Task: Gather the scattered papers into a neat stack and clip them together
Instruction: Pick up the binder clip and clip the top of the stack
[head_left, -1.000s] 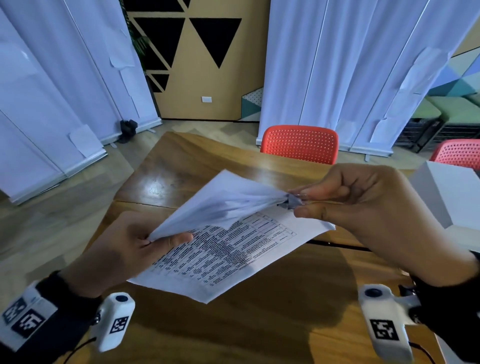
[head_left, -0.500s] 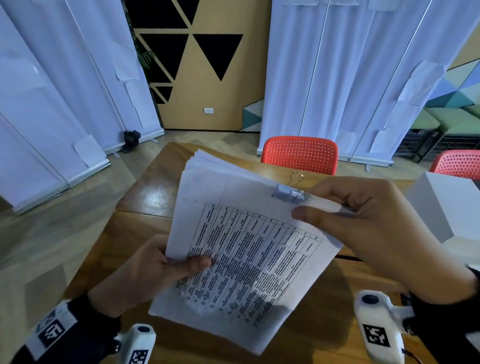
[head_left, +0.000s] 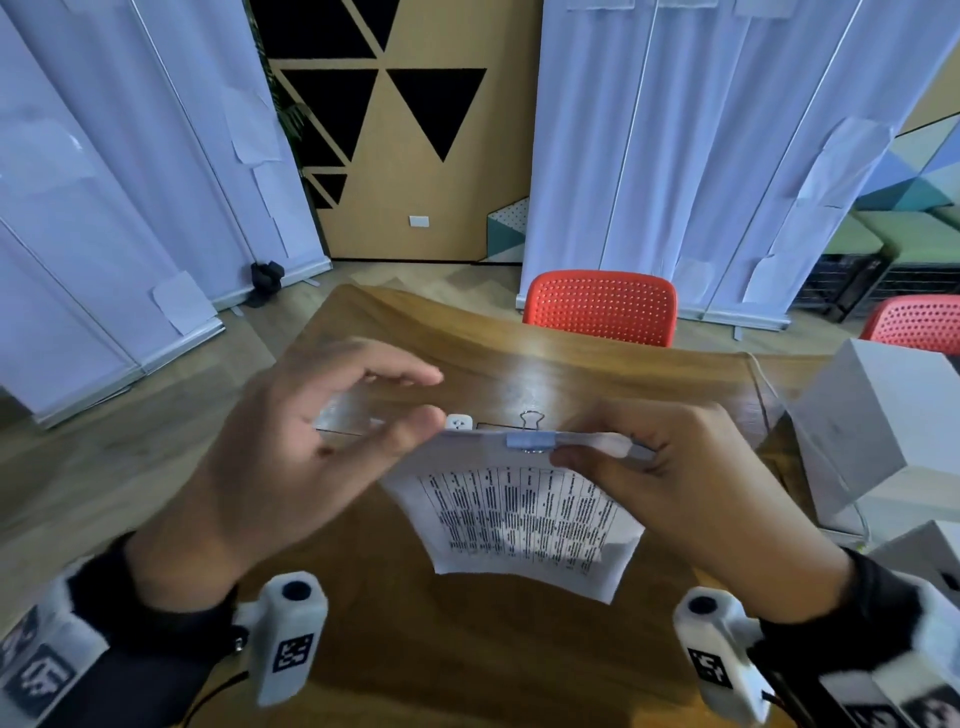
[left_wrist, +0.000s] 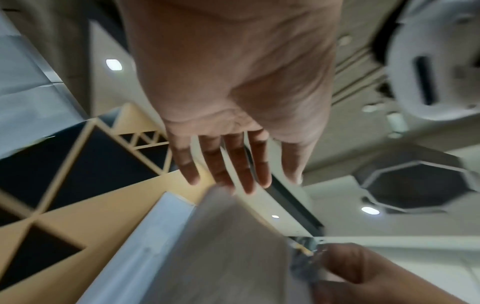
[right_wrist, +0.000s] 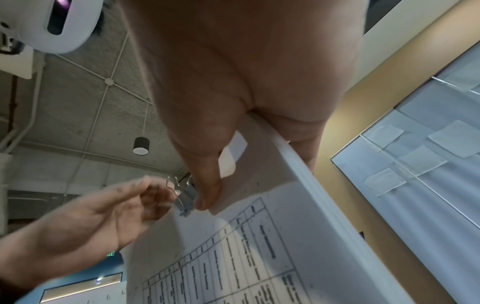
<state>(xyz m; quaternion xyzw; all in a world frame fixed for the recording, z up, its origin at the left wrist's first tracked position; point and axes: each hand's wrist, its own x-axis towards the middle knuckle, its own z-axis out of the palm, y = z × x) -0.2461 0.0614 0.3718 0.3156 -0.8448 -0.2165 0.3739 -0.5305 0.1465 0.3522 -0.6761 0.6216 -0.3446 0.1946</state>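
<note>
The paper stack (head_left: 524, 512), its front sheet a printed table, hangs above the wooden table (head_left: 467, 654). A blue-grey binder clip (head_left: 530, 441) sits on its top edge, wire handle upright. My right hand (head_left: 582, 457) pinches that edge just right of the clip; in the right wrist view the thumb (right_wrist: 207, 185) presses the front sheet beside the clip (right_wrist: 185, 198). My left hand (head_left: 434, 399) hovers at the stack's top left corner, blurred, holding nothing. In the left wrist view its fingers (left_wrist: 233, 164) are straight above the stack (left_wrist: 221, 246); whether they touch it I cannot tell.
White boxes (head_left: 883, 431) stand on the table at the right. Beyond the far edge are a red chair (head_left: 600, 306) and a second one (head_left: 919, 322). A small white socket block (head_left: 458, 422) lies behind the stack. White curtains hang at the back.
My left hand let go of the stack's lower left edge and rose to its top corner. The stack swung down and now hangs from my right hand, top edge level.
</note>
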